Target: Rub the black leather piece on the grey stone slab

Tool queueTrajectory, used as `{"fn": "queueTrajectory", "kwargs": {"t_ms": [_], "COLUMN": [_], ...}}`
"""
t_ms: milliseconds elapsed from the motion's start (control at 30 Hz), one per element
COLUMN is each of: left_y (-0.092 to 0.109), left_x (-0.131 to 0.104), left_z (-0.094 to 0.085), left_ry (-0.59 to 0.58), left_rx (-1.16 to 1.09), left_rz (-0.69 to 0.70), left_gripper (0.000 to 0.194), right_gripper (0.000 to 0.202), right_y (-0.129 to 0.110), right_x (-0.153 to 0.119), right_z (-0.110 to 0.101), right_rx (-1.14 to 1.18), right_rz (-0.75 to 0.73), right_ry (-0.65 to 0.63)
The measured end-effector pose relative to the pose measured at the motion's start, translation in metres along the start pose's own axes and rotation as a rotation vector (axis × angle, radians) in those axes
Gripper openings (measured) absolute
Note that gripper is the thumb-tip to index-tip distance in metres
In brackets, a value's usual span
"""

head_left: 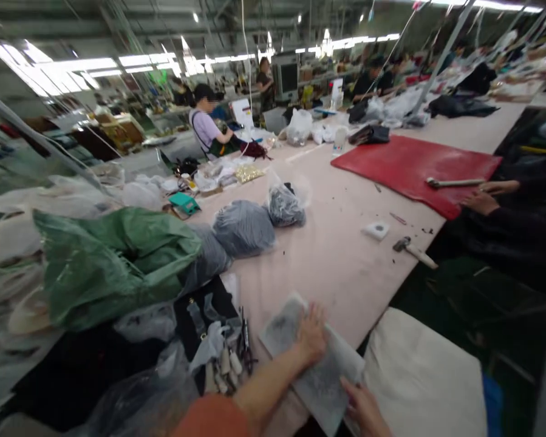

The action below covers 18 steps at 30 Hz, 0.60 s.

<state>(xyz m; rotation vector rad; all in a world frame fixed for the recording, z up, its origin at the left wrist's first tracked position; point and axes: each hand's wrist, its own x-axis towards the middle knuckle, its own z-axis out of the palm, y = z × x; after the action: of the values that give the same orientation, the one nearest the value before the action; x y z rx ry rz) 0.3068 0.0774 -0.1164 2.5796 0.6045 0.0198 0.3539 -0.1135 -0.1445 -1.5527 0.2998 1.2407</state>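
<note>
Plastic everywhere on the left: a green bag [113,261] heaped at the table's left edge, then tools [236,358] lying near the person. Next, the left hand [311,337] lies flat, fingers spread, pressing a grey packet [300,352] at the near table edge. The right hand [366,406] pinches its near corner. Half the packet overhangs the edge, so it could slide off if the pressing eases. Farther right lie a hammer [413,250] and a red mat [413,170].
</note>
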Motion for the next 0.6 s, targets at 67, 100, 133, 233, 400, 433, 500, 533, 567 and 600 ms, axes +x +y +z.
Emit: {"fn": "queueTrajectory", "kwargs": {"t_ms": [67, 100, 133, 233, 400, 433, 500, 533, 567, 600], "left_y": [-0.012, -0.02, -0.027, -0.039, -0.007, 0.004, 0.028, 0.038, 0.046, 0.052], "left_x": [0.008, 0.011, 0.011, 0.0, -0.04, -0.049, -0.066, -0.07, -0.072, -0.068], "left_z": [-0.017, -0.021, -0.022, -0.018, 0.004, 0.01, 0.019, 0.022, 0.022, 0.018], "left_ry": [0.106, 0.14, 0.162, 0.189, 0.167, 0.146, 0.103, 0.079, 0.049, 0.019], "left_rx": [0.072, 0.104, 0.127, 0.154, 0.109, 0.089, 0.05, 0.028, 0.006, -0.003], "left_rz": [-0.344, -0.485, -0.591, -0.675, -0.743, -0.757, -0.752, -0.735, -0.703, -0.653], "left_gripper": [0.062, 0.06, 0.057, 0.049, 0.047, 0.047, 0.047, 0.047, 0.044, 0.041], "right_gripper": [0.067, 0.072, 0.076, 0.077, 0.061, 0.058, 0.052, 0.05, 0.048, 0.047], "right_y": [0.01, 0.009, 0.006, -0.007, -0.003, 0.0, 0.004, 0.005, 0.004, 0.002], "right_x": [-0.01, -0.011, -0.011, -0.012, -0.048, -0.058, -0.08, -0.09, -0.1, -0.108], "right_z": [-0.009, -0.008, -0.005, 0.002, -0.036, -0.05, -0.076, -0.087, -0.098, -0.107], "right_rx": [0.128, 0.199, 0.255, 0.298, 0.405, 0.413, 0.424, 0.435, 0.449, 0.464], "right_rz": [0.042, 0.053, 0.061, 0.103, 0.131, 0.135, 0.154, 0.175, 0.206, 0.236], "right_ry": [0.076, 0.093, 0.106, 0.106, -0.042, -0.055, -0.052, -0.034, -0.013, 0.007]}}
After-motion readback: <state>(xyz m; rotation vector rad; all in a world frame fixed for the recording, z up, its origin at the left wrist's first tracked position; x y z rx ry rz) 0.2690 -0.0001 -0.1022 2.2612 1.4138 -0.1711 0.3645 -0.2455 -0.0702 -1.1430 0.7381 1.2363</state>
